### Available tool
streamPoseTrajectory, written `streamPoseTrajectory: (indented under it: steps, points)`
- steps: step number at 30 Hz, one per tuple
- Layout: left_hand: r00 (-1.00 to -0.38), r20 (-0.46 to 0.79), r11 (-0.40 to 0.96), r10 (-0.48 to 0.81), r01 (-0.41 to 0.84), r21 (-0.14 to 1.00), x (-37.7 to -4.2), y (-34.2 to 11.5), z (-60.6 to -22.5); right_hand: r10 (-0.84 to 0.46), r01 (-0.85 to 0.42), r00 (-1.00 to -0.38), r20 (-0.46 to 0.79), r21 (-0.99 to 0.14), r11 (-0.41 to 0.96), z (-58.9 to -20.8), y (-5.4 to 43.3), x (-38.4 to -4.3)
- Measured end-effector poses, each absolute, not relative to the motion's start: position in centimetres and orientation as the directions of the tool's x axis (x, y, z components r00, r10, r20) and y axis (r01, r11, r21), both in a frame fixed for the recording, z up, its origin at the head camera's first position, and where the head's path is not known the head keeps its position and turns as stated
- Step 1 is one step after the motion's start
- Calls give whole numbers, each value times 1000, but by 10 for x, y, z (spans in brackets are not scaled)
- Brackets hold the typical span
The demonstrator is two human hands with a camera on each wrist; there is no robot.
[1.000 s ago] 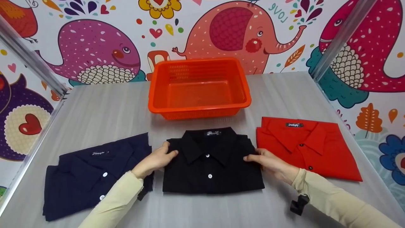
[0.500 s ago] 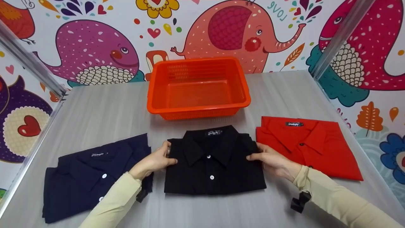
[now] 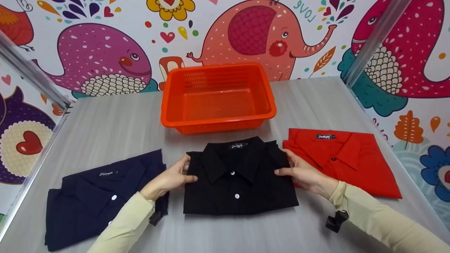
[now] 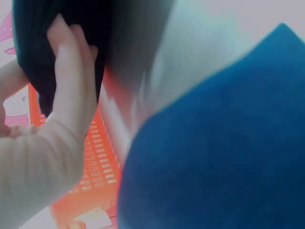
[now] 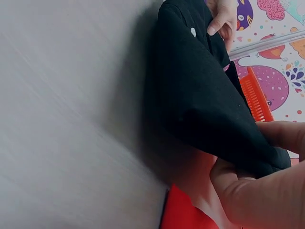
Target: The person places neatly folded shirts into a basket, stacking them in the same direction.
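Note:
A folded black shirt [image 3: 214,198] with a collar and white buttons hangs between both hands, collar toward the basket. My left hand [image 3: 172,180] pinches its left side, thumb on top and fingers beneath. On the opposite side my right hand [image 3: 307,175] grips the edge the same way. In the right wrist view the black shirt [image 5: 205,90] is clear of the table, with a shadow below it. Fingers of the left hand [image 4: 66,105] press under the dark cloth in the left wrist view.
Behind the black shirt stands an orange plastic basket [image 3: 218,122] with nothing in it. A folded navy shirt [image 3: 82,211] lies at the left, partly behind the left forearm. On the right lies a folded red shirt [image 3: 365,168]. A patterned wall [image 3: 182,14] encloses the table.
Both hands have raised the black shirt slightly from the table; it now appears a little larger and overlaps the red shirt's edge. The head view has shifted slightly.

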State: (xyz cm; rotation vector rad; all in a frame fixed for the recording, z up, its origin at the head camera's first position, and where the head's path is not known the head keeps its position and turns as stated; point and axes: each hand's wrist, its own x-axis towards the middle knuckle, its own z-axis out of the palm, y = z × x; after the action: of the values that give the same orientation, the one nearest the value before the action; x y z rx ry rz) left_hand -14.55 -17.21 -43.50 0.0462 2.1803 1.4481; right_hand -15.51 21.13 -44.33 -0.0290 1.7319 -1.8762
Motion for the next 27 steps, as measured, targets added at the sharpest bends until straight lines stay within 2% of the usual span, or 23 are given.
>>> streamPoseTrajectory:
  steps: [9, 15, 27]
  points:
    - [-896, -336, 452, 292, -181, 874, -150, -171, -426, -381, 338, -863, -333, -940, 57, -432, 211, -161]
    - [-916, -285, 466, 283, -129, 875, -152, -174, -416, -363, 311, -886, -289, -950, -3, -423, 214, -164]
    - [-904, -229, 327, 360, -107, 939, -156, -182, -400, -349, 276, -904, -248, -961, -32, -407, 215, -169]
